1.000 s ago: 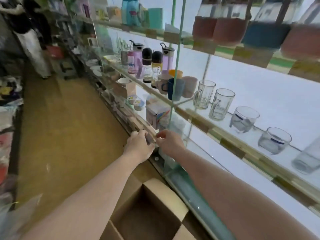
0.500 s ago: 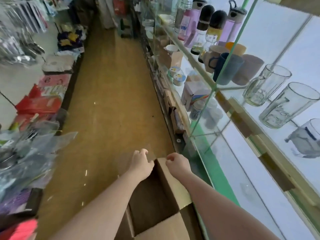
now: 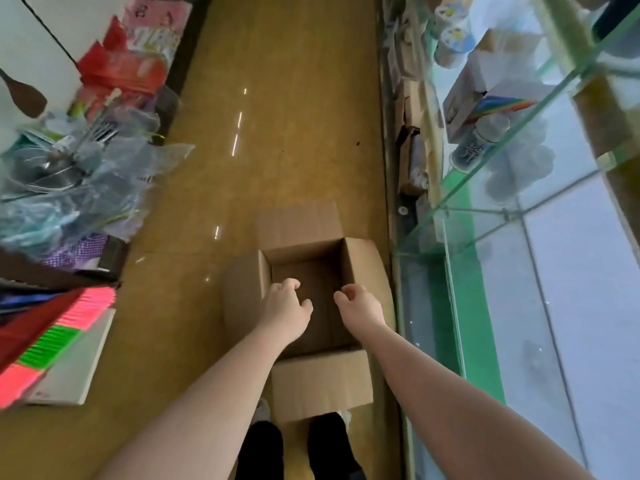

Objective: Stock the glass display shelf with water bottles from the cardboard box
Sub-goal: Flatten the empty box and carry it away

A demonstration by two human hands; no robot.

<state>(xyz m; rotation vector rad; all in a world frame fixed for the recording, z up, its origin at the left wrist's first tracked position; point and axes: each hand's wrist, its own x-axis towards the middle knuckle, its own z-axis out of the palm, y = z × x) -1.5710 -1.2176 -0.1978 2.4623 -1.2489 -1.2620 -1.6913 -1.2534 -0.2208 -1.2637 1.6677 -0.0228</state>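
An open cardboard box stands on the floor below me, its four flaps folded outward. Its inside looks dark and I see no bottles in it. My left hand hovers over the box's opening with loosely curled fingers and holds nothing. My right hand hangs beside it over the right half of the opening, fingers also loosely curled and empty. The glass display shelf runs along the right side. No water bottle from the box is visible.
The glass shelves hold boxed goods and a small bottle. On the left, a low display carries plastic-wrapped goods and bright pink and green packs. The brown floor aisle stretches ahead. My dark shoes stand behind the box.
My hands have come down from the shelf edge to the box opening. The view has tilted from the shelves down to the floor and box.
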